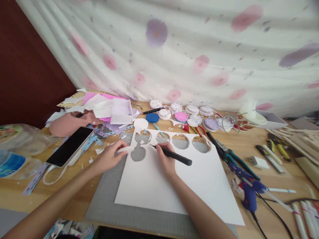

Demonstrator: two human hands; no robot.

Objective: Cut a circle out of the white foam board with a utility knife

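My left hand (114,156) is closed on a small white paper disc (126,149), held edge-on over the left side of a white sheet (159,186). My right hand (166,161) grips a black-handled craft knife (181,157), its thin tip near a cut-out in the sheet. Several round holes run along the sheet's far edge, and one more sits lower left. Beneath lies a grey cutting mat (107,196), visible through the holes. Just beyond the sheet's far left corner is another white disc (141,123), beside a blue disc (152,118).
Stacked round discs (192,110) line the back. Leftward are a phone (71,146), a white box (121,111), paper scraps and a plastic bottle (17,164). On the right lie a blue glue gun (249,189) with cables, pliers (243,162) and a white adapter (259,162).
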